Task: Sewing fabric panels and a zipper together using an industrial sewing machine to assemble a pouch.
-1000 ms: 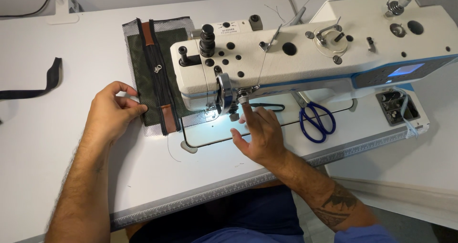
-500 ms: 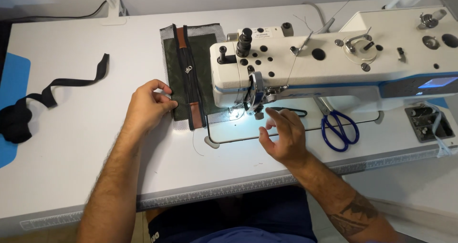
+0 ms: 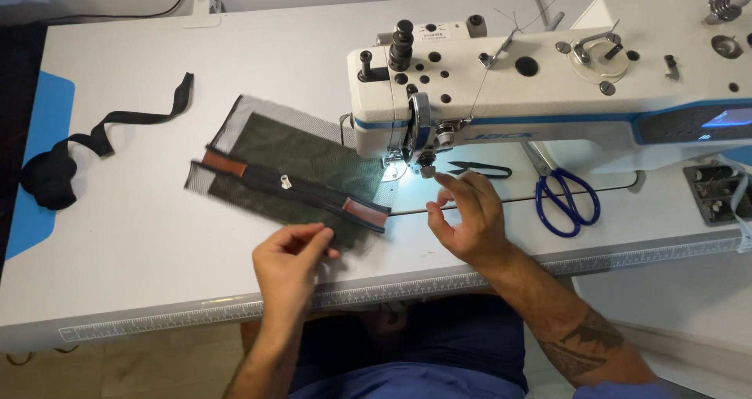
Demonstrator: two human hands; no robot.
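Left hand [image 3: 288, 264] is what I look at first: it rests near the front edge of the tabletop [image 3: 157, 234], and its fingertips pinch the near edge of the dark green mesh panel [image 3: 301, 160]. I judge that the hold is at the border so the fabric stays flat and can turn. The panel lies at an angle, from the middle of the tabletop toward the needle area, with one corner reaching under the sewing machine [image 3: 548, 86] head. A black zipper [image 3: 294, 187] runs along it, with a brown leather tab [image 3: 225, 164] at the far-left end and another brown tab [image 3: 364, 213] at the end close to the machine.

Right hand [image 3: 470, 219] is open and holds nothing; its fingers hover just before the presser foot [image 3: 395, 164], where the machine lamp makes a bright spot. It seems placed there to be ready at the needle.

Around: small black thread snips [image 3: 470, 168] lie under the machine arm, and blue-handled scissors [image 3: 565, 199] lie to the right, both clear of the fabric. A black webbing strap [image 3: 102, 137] curls near the left edge, well apart. Only the machine head stands close over the panel's corner.
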